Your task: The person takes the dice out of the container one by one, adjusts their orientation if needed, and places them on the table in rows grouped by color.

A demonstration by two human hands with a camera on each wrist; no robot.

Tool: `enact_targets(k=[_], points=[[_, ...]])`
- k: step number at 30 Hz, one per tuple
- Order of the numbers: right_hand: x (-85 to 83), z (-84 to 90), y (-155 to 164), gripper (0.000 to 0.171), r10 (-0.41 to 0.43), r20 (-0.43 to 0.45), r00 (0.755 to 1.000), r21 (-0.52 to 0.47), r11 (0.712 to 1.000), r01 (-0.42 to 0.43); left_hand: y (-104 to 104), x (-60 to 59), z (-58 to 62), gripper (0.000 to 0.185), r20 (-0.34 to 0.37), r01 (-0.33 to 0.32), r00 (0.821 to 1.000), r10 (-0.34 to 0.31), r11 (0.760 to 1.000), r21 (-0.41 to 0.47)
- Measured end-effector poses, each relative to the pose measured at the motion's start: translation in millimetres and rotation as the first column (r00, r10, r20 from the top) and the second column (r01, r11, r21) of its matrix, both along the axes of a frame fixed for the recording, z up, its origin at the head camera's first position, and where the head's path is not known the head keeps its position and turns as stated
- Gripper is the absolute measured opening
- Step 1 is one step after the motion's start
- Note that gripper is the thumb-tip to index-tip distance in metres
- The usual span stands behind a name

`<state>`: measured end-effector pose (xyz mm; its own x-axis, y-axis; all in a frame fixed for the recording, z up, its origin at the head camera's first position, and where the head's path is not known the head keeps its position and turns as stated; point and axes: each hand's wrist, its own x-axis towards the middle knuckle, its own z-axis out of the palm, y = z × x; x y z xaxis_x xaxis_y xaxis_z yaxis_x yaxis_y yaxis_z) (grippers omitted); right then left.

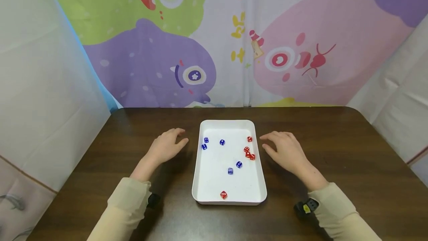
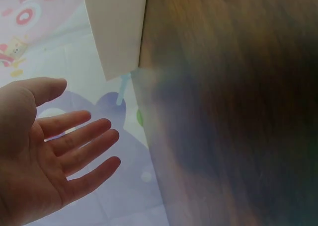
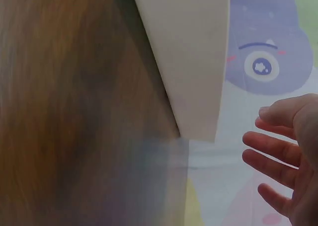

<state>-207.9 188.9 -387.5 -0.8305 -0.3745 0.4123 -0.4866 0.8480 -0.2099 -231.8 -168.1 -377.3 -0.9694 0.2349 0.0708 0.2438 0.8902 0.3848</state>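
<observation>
Our left grip (image 1: 167, 146) and right grip (image 1: 285, 151) are both released, flanking the white tray (image 1: 212, 183) on the tabletop (image 1: 174, 207); red dice (image 1: 249, 139) and blue dice (image 1: 222, 142) lie scattered inside it. We'd best pinch dice singly, taking care where red ones cluster at right.

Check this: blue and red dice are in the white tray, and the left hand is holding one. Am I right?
Not quite: the left hand holds no die; the left wrist view shows it empty. The blue dice and red dice are indeed in the white tray.
</observation>
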Motion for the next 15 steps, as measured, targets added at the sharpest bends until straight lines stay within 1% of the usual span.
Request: enact_targets(k=[4,7,9,12,15], points=[[3.2,-6.3,-11.3,0.02,0.015,0.04,0.999,-0.034,0.999,-0.014,4.8,3.9,-5.0,0.05,-0.005,-0.005,1.0,0.006,0.998,0.062],[6.9,-9.1,-18.1,0.018,0.017,0.07,0.997,-0.046,0.999,-0.014,8.7,7.1,-9.2,0.052,0.01,-0.002,1.0,0.001,0.992,0.127],[9.7,-9.2,-21.9,0.016,0.03,0.073,0.997,-0.048,0.999,-0.027,10.2,8.1,-11.4,0.051,0.038,-0.005,0.999,-0.002,0.983,0.182],[14.4,-8.9,-27.8,0.015,0.069,0.075,0.995,-0.048,0.997,-0.065,11.9,9.1,-12.4,0.049,0.095,-0.02,0.995,-0.006,0.963,0.27],[21.1,-8.3,-34.4,0.016,0.107,0.081,0.991,-0.044,0.994,-0.103,15.6,10.4,-13.2,0.047,0.14,-0.04,0.99,-0.006,0.944,0.328]])
